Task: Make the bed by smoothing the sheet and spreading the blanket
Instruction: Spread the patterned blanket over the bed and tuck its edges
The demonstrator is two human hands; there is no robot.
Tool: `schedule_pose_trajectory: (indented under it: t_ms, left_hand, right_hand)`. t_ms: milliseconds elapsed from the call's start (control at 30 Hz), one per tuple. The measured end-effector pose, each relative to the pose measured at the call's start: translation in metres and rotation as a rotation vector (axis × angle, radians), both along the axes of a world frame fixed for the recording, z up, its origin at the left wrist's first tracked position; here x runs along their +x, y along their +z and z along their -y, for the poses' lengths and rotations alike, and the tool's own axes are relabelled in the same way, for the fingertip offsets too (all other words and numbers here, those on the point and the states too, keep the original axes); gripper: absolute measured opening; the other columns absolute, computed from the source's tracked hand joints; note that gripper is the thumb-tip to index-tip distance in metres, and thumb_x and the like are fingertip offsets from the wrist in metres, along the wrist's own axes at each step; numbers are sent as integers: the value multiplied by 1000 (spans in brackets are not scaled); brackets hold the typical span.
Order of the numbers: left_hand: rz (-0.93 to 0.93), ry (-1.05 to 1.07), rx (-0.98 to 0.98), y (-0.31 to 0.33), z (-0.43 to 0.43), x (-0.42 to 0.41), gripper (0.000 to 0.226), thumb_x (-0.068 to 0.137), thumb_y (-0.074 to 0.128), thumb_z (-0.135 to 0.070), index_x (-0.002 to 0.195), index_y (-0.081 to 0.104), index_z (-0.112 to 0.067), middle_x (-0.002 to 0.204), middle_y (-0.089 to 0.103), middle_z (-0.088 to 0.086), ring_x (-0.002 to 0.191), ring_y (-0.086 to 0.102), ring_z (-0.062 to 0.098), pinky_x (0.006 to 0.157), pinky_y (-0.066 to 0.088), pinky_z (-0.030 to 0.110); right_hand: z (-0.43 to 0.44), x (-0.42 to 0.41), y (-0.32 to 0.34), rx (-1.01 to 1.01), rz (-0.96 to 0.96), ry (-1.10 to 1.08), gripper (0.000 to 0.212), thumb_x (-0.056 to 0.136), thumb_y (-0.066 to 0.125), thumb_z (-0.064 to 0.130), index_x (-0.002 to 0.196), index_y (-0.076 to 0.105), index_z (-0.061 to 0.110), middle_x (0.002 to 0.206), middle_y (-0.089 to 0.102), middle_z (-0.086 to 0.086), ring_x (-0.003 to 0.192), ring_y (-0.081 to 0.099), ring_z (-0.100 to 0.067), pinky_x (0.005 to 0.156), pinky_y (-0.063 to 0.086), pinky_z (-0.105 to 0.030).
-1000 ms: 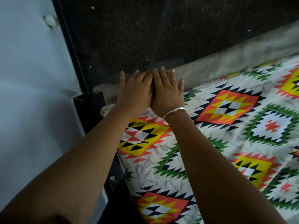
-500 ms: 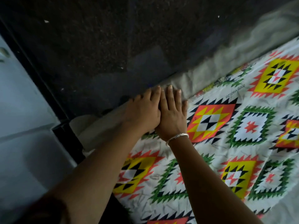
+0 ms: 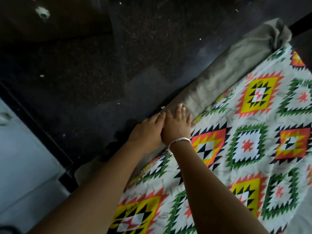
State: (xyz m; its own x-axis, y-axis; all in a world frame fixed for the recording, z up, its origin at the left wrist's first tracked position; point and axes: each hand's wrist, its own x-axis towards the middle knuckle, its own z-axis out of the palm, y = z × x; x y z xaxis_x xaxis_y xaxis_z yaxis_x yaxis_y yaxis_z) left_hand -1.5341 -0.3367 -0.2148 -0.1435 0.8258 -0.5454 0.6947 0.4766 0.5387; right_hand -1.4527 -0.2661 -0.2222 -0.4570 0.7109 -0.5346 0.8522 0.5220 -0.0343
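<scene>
Sheet (image 3: 244,149) with bright diamond patterns lies spread out, filling the right and near side of the view. The left hand (image 3: 146,132) and right hand (image 3: 176,127) press flat on its far left edge, touching each other, fingers straight. The right wrist wears a bracelet (image 3: 179,141). Grey cloth (image 3: 219,81) runs just beyond that edge.

Both hands lie flat, side by side and touching, at the bed's far edge. The left hand (image 3: 148,130) rests on the plain grey-green fabric (image 3: 228,73) that borders the patterned sheet (image 3: 244,149). The right hand (image 3: 177,125), a silver bracelet (image 3: 179,142) at its wrist, spans the seam between the two, fingers straight. Beyond the edge lies a dark speckled floor (image 3: 101,65), and a pale panel (image 3: 20,157) stands at the left.
</scene>
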Motion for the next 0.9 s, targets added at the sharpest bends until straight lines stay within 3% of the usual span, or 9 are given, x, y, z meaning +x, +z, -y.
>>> schedule_pose_trajectory:
  t_ms: [233,333,400,467,533,600,700,800,900]
  left_hand:
    - [-35,-84,-49,5,-30,10,75,91,53,-18,150,6,-23,158,9,0,139,24,27,110,30,40]
    - [13,-77,-84,-3,-46,5,52,98,40,-22,147,22,-25,157,15,-1,139,26,24,112,29,40]
    - [44,-86,-98,-7,-56,0,46,100,33,-29,146,27,-28,156,20,-2,138,28,22,112,29,40]
    - [8,-137,-79,-7,-68,-7,43,101,32,-30,144,32,-27,155,21,-4,138,27,19,112,28,36]
    - [-18,-174,-40,-6,-85,-19,41,99,36,-22,140,38,-23,155,23,-4,138,27,18,112,28,32]
    - [30,-196,-29,-1,-106,-36,51,94,37,-10,144,31,-21,155,24,-2,138,27,18,112,27,32]
    - [85,-366,-1,9,-152,-76,63,90,42,-13,148,20,-22,155,22,0,140,25,22,112,28,39]
    - [31,-577,12,27,-183,-110,66,91,48,-22,149,16,-21,155,21,1,140,24,23,111,29,42]
    - [32,-736,-12,36,-210,-131,68,91,49,-21,149,14,-20,156,18,1,141,21,23,112,29,41]
  right_hand:
    - [-6,11,-3,-114,-64,-2,62,97,37,17,150,6,11,157,-9,-17,145,-4,-31,118,7,-47]
    - [-4,10,-17,-104,-114,-113,61,92,46,24,148,25,9,156,10,-17,144,16,-33,114,23,-49]
    - [-6,11,-21,-27,-102,-62,62,72,69,30,128,57,6,137,48,-22,125,50,-35,100,45,-44]
    - [-14,5,-9,0,-46,-11,59,55,76,37,106,72,7,108,68,-17,97,67,-30,83,55,-36]
    - [-36,-6,0,4,-29,56,56,58,70,41,105,70,10,91,69,-10,82,65,-27,80,51,-36]
    - [-65,-22,12,25,-16,43,58,70,63,37,121,58,10,90,68,-8,83,65,-29,90,43,-44]
    - [-99,-47,28,97,57,-271,47,62,70,40,104,63,18,75,69,-5,68,67,-29,77,48,-40]
    - [-119,-63,42,17,96,-610,50,81,55,48,122,46,21,118,58,-7,109,55,-32,88,42,-39]
    - [-140,-80,49,40,51,-782,61,85,52,51,136,34,21,139,42,-8,128,38,-31,101,34,-39]
